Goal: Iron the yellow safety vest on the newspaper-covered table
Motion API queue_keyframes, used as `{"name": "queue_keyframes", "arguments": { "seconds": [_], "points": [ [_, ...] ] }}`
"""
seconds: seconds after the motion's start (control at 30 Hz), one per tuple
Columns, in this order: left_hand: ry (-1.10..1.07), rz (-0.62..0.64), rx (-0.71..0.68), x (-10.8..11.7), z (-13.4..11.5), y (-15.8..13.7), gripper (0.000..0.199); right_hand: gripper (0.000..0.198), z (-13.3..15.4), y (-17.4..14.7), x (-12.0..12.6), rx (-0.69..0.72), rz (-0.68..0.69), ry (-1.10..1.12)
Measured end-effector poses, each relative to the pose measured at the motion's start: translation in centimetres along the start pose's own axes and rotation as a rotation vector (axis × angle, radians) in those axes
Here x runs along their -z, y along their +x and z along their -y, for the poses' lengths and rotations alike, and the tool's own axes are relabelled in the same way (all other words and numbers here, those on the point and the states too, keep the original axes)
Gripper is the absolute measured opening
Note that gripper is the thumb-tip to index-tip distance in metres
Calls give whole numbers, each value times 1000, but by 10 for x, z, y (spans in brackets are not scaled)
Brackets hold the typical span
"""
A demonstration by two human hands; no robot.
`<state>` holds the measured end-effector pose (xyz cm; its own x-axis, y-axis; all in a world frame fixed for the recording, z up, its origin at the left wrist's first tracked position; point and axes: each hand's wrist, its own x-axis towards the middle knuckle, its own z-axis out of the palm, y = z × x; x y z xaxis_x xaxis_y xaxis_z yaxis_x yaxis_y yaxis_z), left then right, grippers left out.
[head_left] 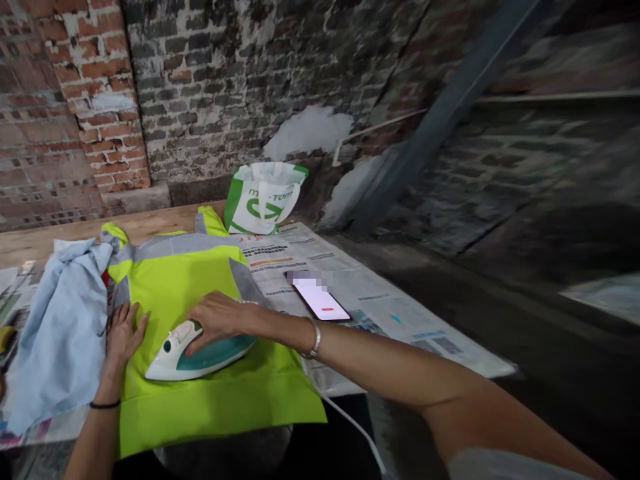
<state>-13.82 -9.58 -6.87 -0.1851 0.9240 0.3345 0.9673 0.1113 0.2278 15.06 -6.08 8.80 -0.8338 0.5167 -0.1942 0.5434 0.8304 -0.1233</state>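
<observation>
A neon yellow shirt with grey panels [170,287] lies spread out, its lower hem hanging over the table's near edge. My right hand [216,321] is wrapped round the handle of a white and teal clothes iron [215,357], whose soleplate is down on the lower half of the shirt and whose tip points left. My left hand [124,330] rests flat at the shirt's left side with its fingers stretched out. Just left of that hand is a crumpled light blue cloth [63,333].
A phone with a lit screen [323,299] lies on newspaper [390,327] to the right. A white and green bag [265,198] stands at the back, before a brick wall [215,87]. The iron's white cord [357,430] drops over the near edge. Yellow-handled items [6,339] lie far left.
</observation>
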Motion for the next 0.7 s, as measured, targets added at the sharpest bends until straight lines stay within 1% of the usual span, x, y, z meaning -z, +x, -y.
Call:
{"name": "queue_keyframes", "arguments": {
  "seconds": [0.1, 0.2, 0.33, 0.53, 0.63, 0.7],
  "points": [
    [4, 1, 6, -2, 0, -1, 53, 55, -13, 8, -3, -59, -35, -25],
    [7, 0, 5, -3, 0, -2, 53, 59, -34, 22, -3, -148, -79, -31],
    [22, 13, -10, -1, -2, -5, 55, 64, -74, 49, 2, -239, -129, -50],
    [63, 37, -19, 3, -6, -6, 59, 64, -142, 100, 17, -290, -185, -79],
    [67, 23, -40, 4, -6, -6, 59, 66, -168, 125, 23, -349, -222, -73],
    [66, 16, -49, 4, -6, -6, 59, 71, -180, 140, 26, -393, -247, -59]
  ]
}}
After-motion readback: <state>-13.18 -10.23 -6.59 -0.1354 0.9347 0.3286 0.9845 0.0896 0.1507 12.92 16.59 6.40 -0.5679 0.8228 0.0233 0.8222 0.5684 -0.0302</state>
